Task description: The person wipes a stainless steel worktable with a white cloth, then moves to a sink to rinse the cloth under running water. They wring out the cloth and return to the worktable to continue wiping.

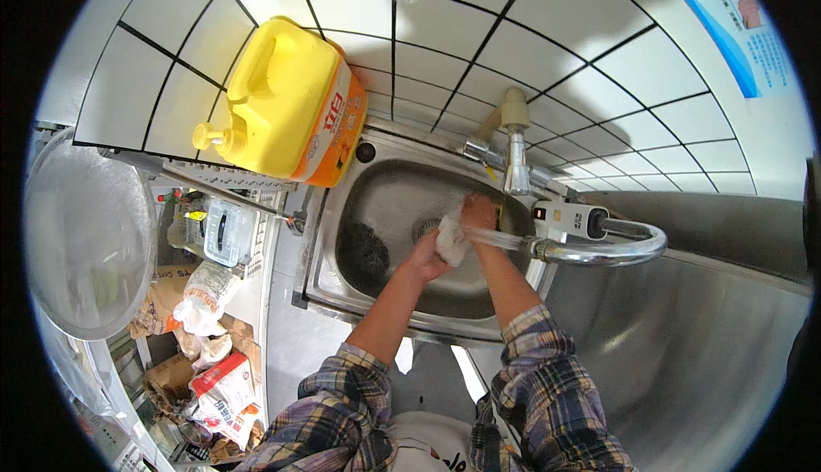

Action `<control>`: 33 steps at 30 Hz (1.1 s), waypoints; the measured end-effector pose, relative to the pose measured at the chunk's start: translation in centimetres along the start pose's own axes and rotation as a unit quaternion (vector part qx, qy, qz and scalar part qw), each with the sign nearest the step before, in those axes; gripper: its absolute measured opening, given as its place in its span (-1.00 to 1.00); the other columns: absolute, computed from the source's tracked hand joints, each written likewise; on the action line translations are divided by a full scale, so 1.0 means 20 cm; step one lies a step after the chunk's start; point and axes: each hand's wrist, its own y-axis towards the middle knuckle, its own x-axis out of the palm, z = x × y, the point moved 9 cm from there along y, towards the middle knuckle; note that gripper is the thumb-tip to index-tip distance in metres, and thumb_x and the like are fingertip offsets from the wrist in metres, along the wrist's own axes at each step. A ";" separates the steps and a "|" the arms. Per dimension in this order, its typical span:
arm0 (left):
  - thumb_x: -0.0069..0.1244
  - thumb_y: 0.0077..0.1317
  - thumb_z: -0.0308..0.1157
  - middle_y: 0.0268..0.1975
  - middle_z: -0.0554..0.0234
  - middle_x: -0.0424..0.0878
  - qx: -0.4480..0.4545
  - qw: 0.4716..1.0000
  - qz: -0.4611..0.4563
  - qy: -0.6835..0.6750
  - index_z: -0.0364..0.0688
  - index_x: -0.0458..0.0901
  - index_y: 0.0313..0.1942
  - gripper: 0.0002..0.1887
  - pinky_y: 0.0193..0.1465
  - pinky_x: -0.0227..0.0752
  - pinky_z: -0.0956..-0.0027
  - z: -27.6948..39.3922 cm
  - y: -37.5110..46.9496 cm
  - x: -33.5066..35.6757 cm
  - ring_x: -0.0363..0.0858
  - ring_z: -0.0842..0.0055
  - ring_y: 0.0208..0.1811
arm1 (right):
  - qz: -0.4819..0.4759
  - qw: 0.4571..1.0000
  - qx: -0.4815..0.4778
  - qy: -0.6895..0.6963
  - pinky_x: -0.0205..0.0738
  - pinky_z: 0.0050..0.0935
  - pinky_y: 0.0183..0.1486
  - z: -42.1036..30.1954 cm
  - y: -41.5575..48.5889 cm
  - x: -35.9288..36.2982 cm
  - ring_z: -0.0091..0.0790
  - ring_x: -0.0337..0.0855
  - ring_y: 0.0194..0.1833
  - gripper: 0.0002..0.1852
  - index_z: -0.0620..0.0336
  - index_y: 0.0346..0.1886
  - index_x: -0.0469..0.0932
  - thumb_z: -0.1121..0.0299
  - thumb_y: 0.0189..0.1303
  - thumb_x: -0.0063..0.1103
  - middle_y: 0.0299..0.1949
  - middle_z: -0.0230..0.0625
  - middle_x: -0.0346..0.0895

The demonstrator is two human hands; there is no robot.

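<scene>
Over the stainless steel sink (385, 180), both my hands are on a wet white cloth (453, 241). My left hand (428, 256) grips its left side, the palm turned partly up. Against its upper right side is my right hand (480, 213), blurred and partly behind the water. A stream of water (497, 238) runs leftward from the chrome faucet spout (596, 252) onto the cloth and my right hand. Below them the drain strainer (424, 229) shows in part. A dark mesh-like patch (362, 251) lies at the basin's left.
A yellow jug (282, 100) with a pump stands at the sink's back left corner. Behind the basin, a second tap (515, 158) juts from the tiled wall. A white faucet heater unit (567, 220) sits at right. Shelves at left hold bags (224, 401) and a clear box (228, 231).
</scene>
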 end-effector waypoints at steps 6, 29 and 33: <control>-0.19 0.43 -0.23 0.05 0.05 0.60 0.167 0.982 -0.093 -0.005 -0.17 0.50 0.10 -0.66 0.11 0.49 0.12 0.30 0.13 -0.30 0.58 0.30 0.05 | 0.167 0.969 -0.145 0.107 0.50 0.01 -0.17 -0.54 -0.41 0.00 0.12 0.65 -0.24 -0.70 0.19 -0.13 0.57 0.18 0.30 -0.01 -0.29 0.04 0.63; 0.12 0.18 -0.30 -0.07 0.03 0.67 0.215 0.518 0.009 0.828 -0.23 0.67 -0.15 -0.73 0.02 0.51 0.29 0.00 0.18 0.45 0.64 0.28 -0.04 | -0.047 0.698 0.259 0.666 0.50 -0.19 -0.26 0.90 -0.17 0.44 -0.29 0.60 -0.17 -0.71 0.05 -0.10 0.54 0.08 0.35 0.01 -0.15 -0.32 0.57; 0.13 0.18 -0.25 -0.12 -0.03 0.69 0.161 0.393 0.099 0.900 -0.26 0.68 -0.17 -0.70 -0.06 0.54 0.26 0.17 0.33 0.35 0.67 0.21 -0.09 | -0.090 0.599 0.339 0.720 0.49 -0.20 -0.27 0.38 -0.56 0.35 -0.31 0.56 -0.18 -0.68 -0.03 0.01 0.50 0.03 0.40 -0.09 -0.08 -0.39 0.54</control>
